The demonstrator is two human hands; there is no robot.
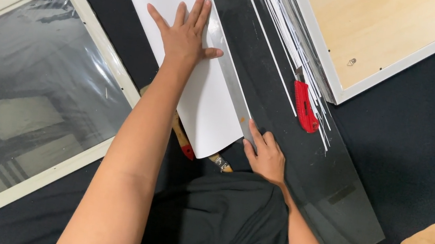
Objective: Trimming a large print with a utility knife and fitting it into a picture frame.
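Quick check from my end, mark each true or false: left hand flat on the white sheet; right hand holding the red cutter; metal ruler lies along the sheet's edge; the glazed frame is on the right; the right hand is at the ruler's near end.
1. The left hand lies flat on the white sheet: true.
2. The right hand holds the red cutter: false, the cutter lies apart on the dark board.
3. The metal ruler runs along the sheet's edge: true.
4. The glazed frame is on the right: false, it lies left.
5. The right hand is at the ruler's near end: true.
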